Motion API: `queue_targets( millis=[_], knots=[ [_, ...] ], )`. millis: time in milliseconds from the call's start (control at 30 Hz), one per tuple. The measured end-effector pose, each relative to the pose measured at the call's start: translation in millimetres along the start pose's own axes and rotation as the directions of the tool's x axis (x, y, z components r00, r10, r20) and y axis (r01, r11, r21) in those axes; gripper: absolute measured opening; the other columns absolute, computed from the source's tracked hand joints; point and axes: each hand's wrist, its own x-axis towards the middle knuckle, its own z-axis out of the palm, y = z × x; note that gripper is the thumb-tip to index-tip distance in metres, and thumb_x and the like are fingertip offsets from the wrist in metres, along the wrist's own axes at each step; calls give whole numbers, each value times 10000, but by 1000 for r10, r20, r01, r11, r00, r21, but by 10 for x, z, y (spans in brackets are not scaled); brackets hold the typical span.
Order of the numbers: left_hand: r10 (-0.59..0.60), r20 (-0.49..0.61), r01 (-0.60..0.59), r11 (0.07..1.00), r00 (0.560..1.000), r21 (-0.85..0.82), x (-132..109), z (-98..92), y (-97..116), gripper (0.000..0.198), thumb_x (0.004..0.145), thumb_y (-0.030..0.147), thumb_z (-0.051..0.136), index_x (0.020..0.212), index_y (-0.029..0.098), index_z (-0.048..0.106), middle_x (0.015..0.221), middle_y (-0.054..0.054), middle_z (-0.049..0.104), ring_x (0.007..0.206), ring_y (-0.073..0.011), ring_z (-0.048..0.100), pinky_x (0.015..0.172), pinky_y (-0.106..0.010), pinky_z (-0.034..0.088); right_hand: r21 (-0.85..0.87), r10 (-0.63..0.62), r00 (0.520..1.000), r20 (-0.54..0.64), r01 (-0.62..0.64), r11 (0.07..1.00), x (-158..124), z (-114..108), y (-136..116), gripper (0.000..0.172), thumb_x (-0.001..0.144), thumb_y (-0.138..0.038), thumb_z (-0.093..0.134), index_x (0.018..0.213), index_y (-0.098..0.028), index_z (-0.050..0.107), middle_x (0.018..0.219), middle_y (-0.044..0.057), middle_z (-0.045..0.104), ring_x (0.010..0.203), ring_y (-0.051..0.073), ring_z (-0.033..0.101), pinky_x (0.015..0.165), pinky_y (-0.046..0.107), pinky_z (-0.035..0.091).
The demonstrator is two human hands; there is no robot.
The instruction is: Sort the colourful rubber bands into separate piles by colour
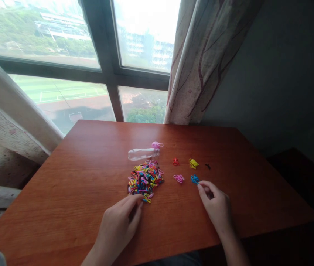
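The large multicoloured rubber-band heap (145,179), left, remains mixed; separated right: red bunch (175,162), yellow bunch (193,163), black bits (207,166), pink bunch (178,178), blue bunch (194,179). The right hand (216,203) has fingers pinched on blue; the left hand's (119,218), heap-side, I cannot tell.

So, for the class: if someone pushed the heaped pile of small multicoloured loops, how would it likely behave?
The pile would probably spread rather than slide as one block, since it looks made of loose, separate pieces. Each piece is likely light, being tiny beside the left hand. They may be floppy too, as several look thin and curved.
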Motion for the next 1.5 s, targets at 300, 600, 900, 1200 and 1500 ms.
queue_targets(
  millis=[300,600,900,1200,1500],
  knots=[
    [-23,-29,22,999,999,-35,16,-12,13,189,903,229,507,998,241,670,930,-13,777,775,-174,747,659,-224,565,-122,-6,1000,-22,4,993,9,40,106,348,923,-482,520,921,-192,711,701,59,695,598,189,645,585,270,467],
    [-83,-171,97,993,982,74,16,-19,-6,175,923,289,510,931,224,673,822,-9,767,675,-171,729,588,-239,546,16,-102,994,43,102,995,-190,237,-246,247,956,-348,507,914,-197,698,795,58,725,661,180,677,635,261,499],
    [8,-50,3,978,999,210,37,-12,43,207,925,261,473,945,237,677,903,-20,775,764,-189,738,632,-254,552,84,-332,915,230,322,943,-284,505,-713,172,919,-168,523,877,-215,684,760,22,694,689,164,650,662,246,462],
    [-8,-50,19,974,999,227,17,6,23,189,942,293,473,935,256,658,883,8,766,738,-185,730,604,-254,522,136,-295,924,243,268,954,-278,487,-692,158,914,-168,531,873,-218,675,757,10,690,685,162,638,664,248,435],
    [-7,-28,13,976,1000,218,24,-3,29,175,942,289,482,899,249,646,857,8,757,720,-183,723,602,-257,510,142,-281,923,261,252,957,-278,475,-712,160,916,-165,529,873,-218,674,769,12,692,702,167,636,674,256,424]
  ],
)
